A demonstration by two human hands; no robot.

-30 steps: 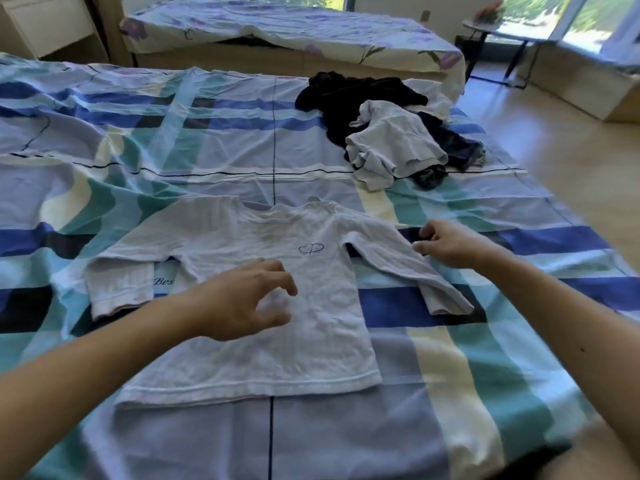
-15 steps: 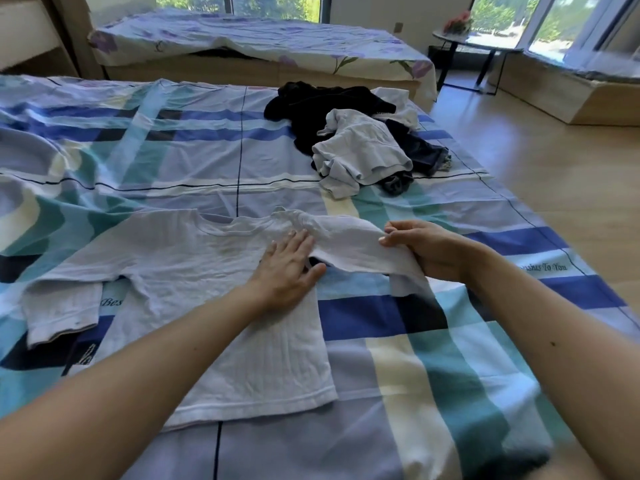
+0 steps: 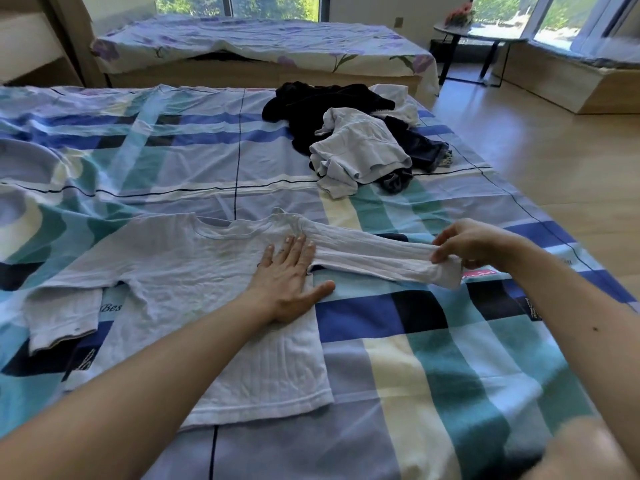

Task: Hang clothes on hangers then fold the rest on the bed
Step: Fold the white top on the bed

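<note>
One view only, from the head camera. A white long-sleeved top point(image 3: 173, 271) lies flat, front up, on the checked cover of the bed point(image 3: 415, 358), near its front edge. The left hand point(image 3: 287, 271) rests palm down on the top, fingers straight and together, just where the nearer sleeve point(image 3: 374, 254) joins the body. The right hand point(image 3: 467, 240) pinches the cuff point(image 3: 446, 273) between thumb and fingertips and holds the sleeve drawn out to the right, lifted a little off the cover. How many fingers sit under the cuff is hard to tell from here. The other sleeve point(image 3: 62, 313) lies bent down at the far left. Further up the bed sits a heap of clothes point(image 3: 353, 140), black, pale and dark blue pieces tangled together, well apart from the top.

The step in hand looks like folding this sleeve across the chest. To do it well, the flat hand should mark the fold line and hold the body cloth down so it does not drag. The pinching hand should carry the cuff over low and taut, so the ribbed cloth lands without a twist, then lay it parallel to the shoulder line. Smoothing towards the hem afterwards would likely clear the creases showing in the body. The heap suggests most of the folding is yet to come.
</note>
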